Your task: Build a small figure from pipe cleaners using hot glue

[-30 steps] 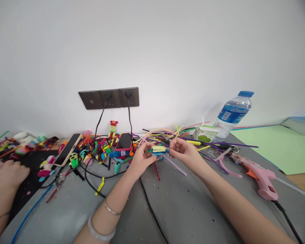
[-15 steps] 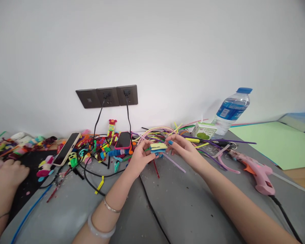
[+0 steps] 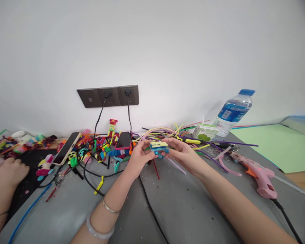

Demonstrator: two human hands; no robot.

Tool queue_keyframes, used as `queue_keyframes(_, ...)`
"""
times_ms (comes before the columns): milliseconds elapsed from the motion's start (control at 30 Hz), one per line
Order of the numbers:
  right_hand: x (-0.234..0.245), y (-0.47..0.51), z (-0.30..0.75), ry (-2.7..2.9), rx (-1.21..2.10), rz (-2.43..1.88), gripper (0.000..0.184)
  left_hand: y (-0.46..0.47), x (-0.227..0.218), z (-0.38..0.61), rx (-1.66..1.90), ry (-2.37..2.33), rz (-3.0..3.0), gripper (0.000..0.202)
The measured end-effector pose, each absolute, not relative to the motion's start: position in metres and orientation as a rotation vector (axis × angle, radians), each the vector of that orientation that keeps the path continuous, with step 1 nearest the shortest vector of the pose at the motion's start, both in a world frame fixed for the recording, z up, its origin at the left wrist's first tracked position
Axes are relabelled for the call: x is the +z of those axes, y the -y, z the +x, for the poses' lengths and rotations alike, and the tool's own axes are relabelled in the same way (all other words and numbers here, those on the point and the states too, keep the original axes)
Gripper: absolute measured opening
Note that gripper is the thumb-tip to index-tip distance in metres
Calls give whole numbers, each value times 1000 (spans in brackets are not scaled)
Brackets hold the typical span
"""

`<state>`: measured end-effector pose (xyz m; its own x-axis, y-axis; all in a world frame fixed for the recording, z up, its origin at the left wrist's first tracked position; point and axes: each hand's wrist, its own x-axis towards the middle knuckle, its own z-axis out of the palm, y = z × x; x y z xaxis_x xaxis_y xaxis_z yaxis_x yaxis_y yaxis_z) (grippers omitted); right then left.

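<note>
Between my two hands, above the grey table, is a small yellow and blue pipe-cleaner piece (image 3: 159,145), with pale yellow strips on top and blue below. My left hand (image 3: 140,156) pinches its left end between thumb and fingers. My right hand (image 3: 180,152) has its fingers closed on the right end, the thumb at the lower blue part. Loose pipe cleaners (image 3: 165,130) in pink, yellow, green and purple lie just behind my hands. A lilac strip (image 3: 176,165) and a dark red one (image 3: 156,169) lie below them.
A pink glue gun (image 3: 265,179) lies at right, near a tilted water bottle (image 3: 235,110) and a drink carton (image 3: 205,133). Two phones (image 3: 67,149), black cables (image 3: 152,210) and small pipe-cleaner figures (image 3: 112,128) are at left. Another person's hand (image 3: 10,173) rests at far left.
My right hand has come inward and closed on the right end of the yellow and blue piece. The piece has tilted slightly, showing more blue underneath. My left hand keeps its hold.
</note>
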<state>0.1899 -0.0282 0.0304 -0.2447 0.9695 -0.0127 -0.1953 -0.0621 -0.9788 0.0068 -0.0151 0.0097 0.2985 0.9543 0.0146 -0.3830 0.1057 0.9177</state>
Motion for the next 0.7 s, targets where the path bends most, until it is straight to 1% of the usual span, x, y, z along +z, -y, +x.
queue_keyframes(67, 27, 28, 187, 1192, 1503, -937, 45, 15, 9, 7, 1129, -728, 1012, 39)
queue_keyframes(200, 23, 27, 184, 1185, 1497, -916, 40, 13, 6, 8, 1120, -761, 1067, 35)
queue_keyframes(400, 23, 26, 185, 1192, 1449, -957, 41, 12, 4, 6, 1163, -709, 1146, 44)
queue_keyframes(700, 24, 26, 185, 1119, 1487, -931, 41, 13, 7, 7, 1184, -781, 1172, 36)
